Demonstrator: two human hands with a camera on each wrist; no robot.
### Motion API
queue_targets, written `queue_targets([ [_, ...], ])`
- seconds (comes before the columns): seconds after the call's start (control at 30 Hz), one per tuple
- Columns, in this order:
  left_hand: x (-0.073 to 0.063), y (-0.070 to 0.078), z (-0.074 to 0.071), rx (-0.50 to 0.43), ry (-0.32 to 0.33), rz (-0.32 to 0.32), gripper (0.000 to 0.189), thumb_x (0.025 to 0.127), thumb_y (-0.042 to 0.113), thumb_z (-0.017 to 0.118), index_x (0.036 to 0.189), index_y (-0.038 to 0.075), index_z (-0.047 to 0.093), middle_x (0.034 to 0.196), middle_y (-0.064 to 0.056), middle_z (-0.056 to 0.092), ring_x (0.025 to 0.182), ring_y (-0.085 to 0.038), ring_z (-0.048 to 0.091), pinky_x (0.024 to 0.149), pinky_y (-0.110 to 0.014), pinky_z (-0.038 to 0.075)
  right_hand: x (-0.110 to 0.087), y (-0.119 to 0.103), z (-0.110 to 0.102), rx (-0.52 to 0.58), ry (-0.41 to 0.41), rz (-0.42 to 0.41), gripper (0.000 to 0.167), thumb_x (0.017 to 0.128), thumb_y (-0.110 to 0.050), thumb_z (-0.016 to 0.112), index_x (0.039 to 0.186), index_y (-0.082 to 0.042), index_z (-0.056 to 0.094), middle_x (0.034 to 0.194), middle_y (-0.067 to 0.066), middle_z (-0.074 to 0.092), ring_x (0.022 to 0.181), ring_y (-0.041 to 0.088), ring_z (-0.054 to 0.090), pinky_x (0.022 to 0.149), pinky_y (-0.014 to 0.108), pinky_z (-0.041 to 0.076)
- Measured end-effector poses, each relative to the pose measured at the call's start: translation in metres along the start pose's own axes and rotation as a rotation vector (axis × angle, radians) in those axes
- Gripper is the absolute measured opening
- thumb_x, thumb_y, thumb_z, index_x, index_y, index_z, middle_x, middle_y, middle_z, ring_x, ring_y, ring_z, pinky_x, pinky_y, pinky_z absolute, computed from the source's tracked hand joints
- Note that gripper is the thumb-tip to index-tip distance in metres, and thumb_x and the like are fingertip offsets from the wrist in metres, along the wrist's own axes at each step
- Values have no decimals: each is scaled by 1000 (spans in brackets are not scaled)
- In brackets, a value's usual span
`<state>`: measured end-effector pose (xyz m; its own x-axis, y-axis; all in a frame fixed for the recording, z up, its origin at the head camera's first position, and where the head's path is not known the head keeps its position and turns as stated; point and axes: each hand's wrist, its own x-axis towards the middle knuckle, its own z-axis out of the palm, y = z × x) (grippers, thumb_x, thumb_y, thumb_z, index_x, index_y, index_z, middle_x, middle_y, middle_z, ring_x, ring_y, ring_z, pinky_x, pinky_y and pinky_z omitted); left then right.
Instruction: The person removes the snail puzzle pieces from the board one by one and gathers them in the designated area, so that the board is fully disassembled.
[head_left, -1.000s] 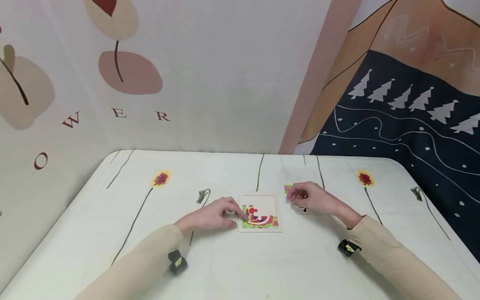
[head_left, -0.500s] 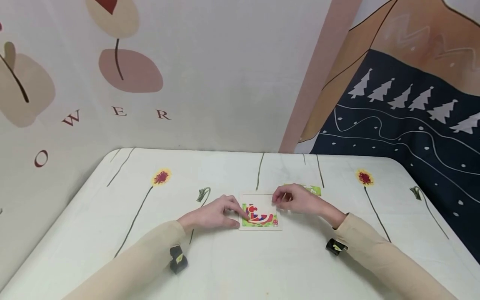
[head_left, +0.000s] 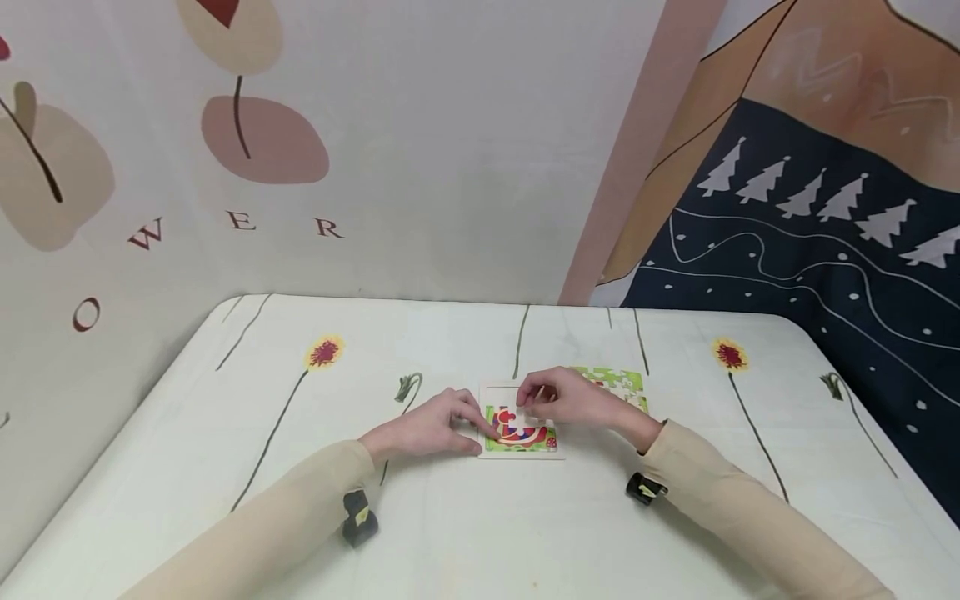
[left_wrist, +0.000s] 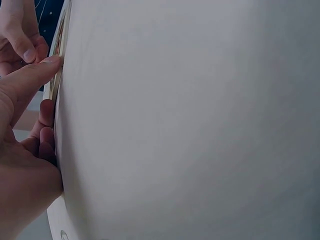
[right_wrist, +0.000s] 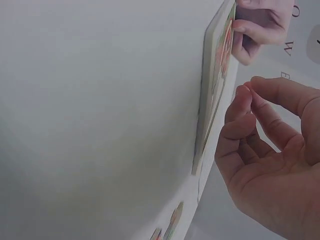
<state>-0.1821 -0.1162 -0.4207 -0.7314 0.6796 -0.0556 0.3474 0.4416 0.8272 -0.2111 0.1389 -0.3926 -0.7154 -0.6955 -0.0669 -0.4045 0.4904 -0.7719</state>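
Observation:
A square jigsaw puzzle tray (head_left: 525, 456) with a pale rim lies in the middle of the table. Its lower part carries joined, colourful puzzle pieces (head_left: 525, 439); the upper part shows bare board. From the left, my left hand (head_left: 431, 429) rests against the tray, its index finger extended onto the pieces and its thumb by the rim. Over the tray's upper right side, my right hand (head_left: 573, 398) pinches with thumb and index fingertips. A small dark edge of a puzzle piece shows at those fingertips in the left wrist view; the fingers hide most of it.
Loose green-patterned puzzle pieces (head_left: 618, 382) lie flat beyond the right hand, partly covered by it. The white tablecloth (head_left: 465, 525) has printed flowers. A printed cloth wall (head_left: 450, 167) rises behind the table's far edge.
My right hand has moved left from the loose pieces to above the tray, uncovering more of those pieces. My left hand stays on the tray almost unmoved.

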Motion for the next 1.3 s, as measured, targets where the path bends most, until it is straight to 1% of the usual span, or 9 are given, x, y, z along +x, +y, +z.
queue_targets([
  [0.13,1,0,0,3,-3,-3,24,79,11,77,102,17,78,99,6,57,103,-18,41,87,-40,31,6,-5,3,8,-21,6,10,90,-5,63,98,-7,67,88,-3,63,75,13,54,70,28,45],
  [0.23,1,0,-1,7,-8,-1,23,79,12,77,102,16,78,98,6,56,101,-18,42,86,-40,32,10,-7,6,33,-43,-7,11,91,-2,61,100,-5,67,88,-1,63,75,13,54,69,28,45],
  [0.37,1,1,-2,16,-14,10,22,79,12,77,102,15,77,97,6,57,100,-18,43,86,-39,32,13,-10,10,30,-24,0,12,92,-3,58,100,-5,67,90,-2,63,74,13,54,66,28,45],
  [0.6,1,2,-3,14,-23,11,22,80,12,77,102,14,77,98,7,56,100,-18,42,85,-39,32,16,-13,15,-19,34,96,12,92,-4,59,100,-4,66,86,-1,59,74,13,52,65,27,44],
  [0.7,1,2,-3,12,-28,11,22,80,11,77,102,14,77,98,6,57,101,-18,43,86,-39,32,15,-12,15,-37,24,118,12,90,-3,59,100,-4,66,83,0,58,72,14,51,64,27,43],
  [0.83,1,2,-5,10,-33,18,22,79,9,77,101,12,77,97,5,57,101,-18,43,86,-38,32,15,-12,15,-16,-15,110,12,87,-4,64,100,-3,64,81,0,57,72,14,50,65,28,42],
  [0.93,1,1,-5,10,-34,24,22,79,9,77,101,10,77,97,4,56,100,-17,43,87,-38,32,14,-12,16,-2,-25,110,14,87,-5,67,100,-3,63,81,0,56,72,14,50,66,28,42],
  [1.07,1,1,-5,8,-33,18,22,79,9,77,101,10,77,96,4,56,100,-17,42,86,-37,31,14,-11,16,4,-22,114,14,86,-5,67,100,-4,63,83,0,56,73,15,51,66,28,42],
  [1.3,1,2,-5,-1,-32,5,22,79,9,77,101,10,77,97,4,56,100,-17,42,85,-37,31,16,-10,17,59,-1,115,12,87,-4,66,98,-7,61,88,3,57,77,17,52,67,29,44],
])
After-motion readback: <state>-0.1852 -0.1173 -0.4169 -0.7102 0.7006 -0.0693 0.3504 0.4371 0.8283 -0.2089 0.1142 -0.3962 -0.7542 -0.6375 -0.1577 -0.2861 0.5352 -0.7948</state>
